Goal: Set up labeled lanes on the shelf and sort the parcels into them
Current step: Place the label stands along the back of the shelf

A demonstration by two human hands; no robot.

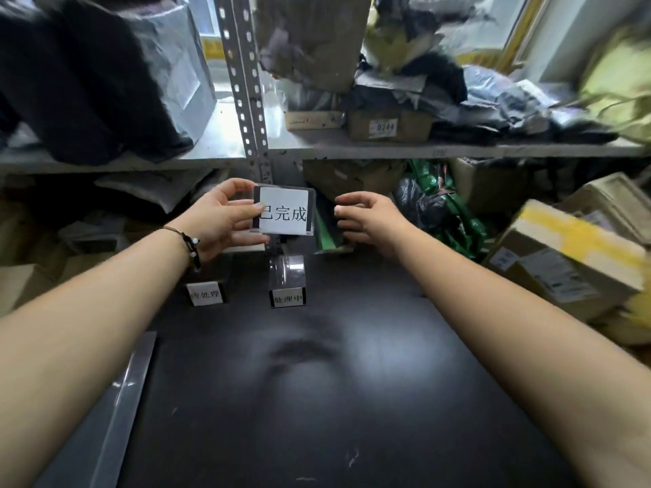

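You are pinching the label card (284, 211) by its left edge with your left hand (218, 220) while your right hand (366, 220) is hovering spread and empty, so it is likely risking tipping onto the two label stands (286, 281) nearer you

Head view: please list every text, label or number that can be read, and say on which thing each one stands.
"已完成": white card in a clear sleeve, held by the left hand.
"处理中": clear standing sign holder on the black table.
"待处理", partly hidden: second small sign, beside it.
"0244": sticker on the brown cardboard box on the shelf.
Shipping labels on the yellow-taped carton: too blurred.
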